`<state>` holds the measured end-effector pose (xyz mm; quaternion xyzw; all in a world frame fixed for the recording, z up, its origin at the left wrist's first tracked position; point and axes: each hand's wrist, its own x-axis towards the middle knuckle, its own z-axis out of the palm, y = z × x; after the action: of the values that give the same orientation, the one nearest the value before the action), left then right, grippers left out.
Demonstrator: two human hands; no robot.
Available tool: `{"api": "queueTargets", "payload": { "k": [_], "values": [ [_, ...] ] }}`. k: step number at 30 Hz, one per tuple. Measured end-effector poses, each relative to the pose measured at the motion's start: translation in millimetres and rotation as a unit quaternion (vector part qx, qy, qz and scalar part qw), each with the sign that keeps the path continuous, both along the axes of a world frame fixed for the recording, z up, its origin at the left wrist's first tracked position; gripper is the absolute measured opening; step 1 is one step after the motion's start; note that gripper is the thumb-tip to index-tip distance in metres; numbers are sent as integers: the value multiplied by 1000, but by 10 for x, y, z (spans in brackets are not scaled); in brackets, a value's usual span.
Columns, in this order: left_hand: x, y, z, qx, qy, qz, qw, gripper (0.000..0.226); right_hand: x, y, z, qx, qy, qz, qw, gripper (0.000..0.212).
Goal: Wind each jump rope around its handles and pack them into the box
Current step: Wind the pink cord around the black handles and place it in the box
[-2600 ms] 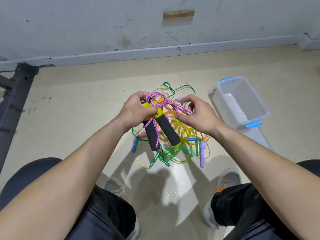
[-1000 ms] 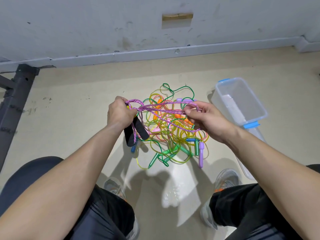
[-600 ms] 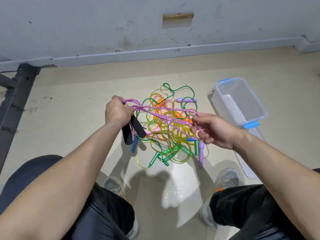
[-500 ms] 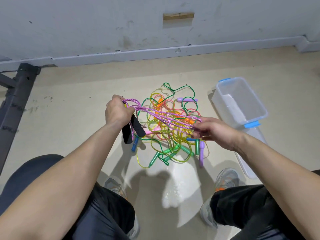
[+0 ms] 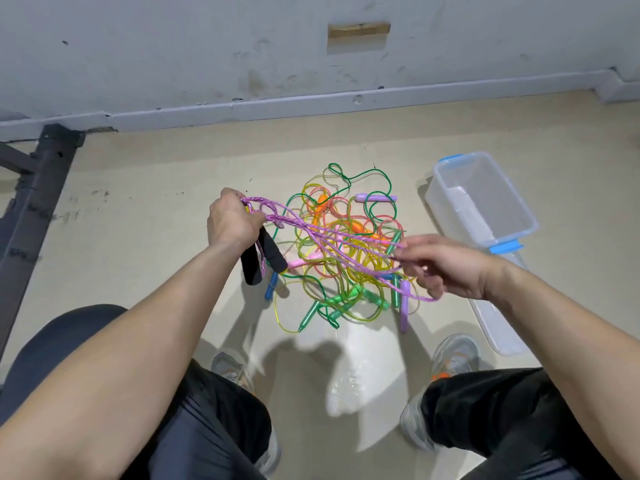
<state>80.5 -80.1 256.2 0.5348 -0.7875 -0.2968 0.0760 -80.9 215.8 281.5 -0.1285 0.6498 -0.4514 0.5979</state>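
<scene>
A pink rope (image 5: 332,237) stretched between a person's left hand (image 5: 230,225) and right hand (image 5: 446,268), over a pile (image 5: 346,271) of jump ropes on the floor (image 5: 145,216).

At far left stands a dark metal frame (image 5: 31,202). The left hand's fingers (image 5: 231,195) are curled tight round the tops of two black handles (image 5: 265,259), which hang downward, and round loops of the pink rope. Several strands run rightward and slightly down through the air above the green, yellow, orange and purple tangle. The right hand's fingers (image 5: 417,271) curl loosely round those strands, one loop drooping below the palm. Right of the pile, apart from it, sits the clear box (image 5: 519,216), open, with blue clips. A clear lid (image 5: 498,327) lies flat beside it.
</scene>
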Motion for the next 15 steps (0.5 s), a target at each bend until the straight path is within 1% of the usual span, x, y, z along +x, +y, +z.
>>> {"api": "queueTargets", "payload": {
  "k": [3,5,7,10,13,14,15],
  "values": [
    [4,20,3,-7,5,-6,1000,42,48,24,-13,136,10,97,986,22],
    [6,45,10,-5,9,-4,1000,42,81,28,-54,207,89,157,962,22],
    [4,74,20,-3,14,-9,1000,43,112,17,-129,234,152,202,939,18],
    [-33,131,73,-3,33,-27,999,41,176,-8,-180,260,154,231,925,24],
    [-99,223,171,6,76,-55,996,37,178,-95,-244,261,191,191,927,33],
    [-124,268,213,7,92,-69,993,37,172,-139,-253,257,222,183,923,37],
    [-147,314,250,6,108,-86,990,36,150,-190,-261,256,268,197,908,44]
  ]
}}
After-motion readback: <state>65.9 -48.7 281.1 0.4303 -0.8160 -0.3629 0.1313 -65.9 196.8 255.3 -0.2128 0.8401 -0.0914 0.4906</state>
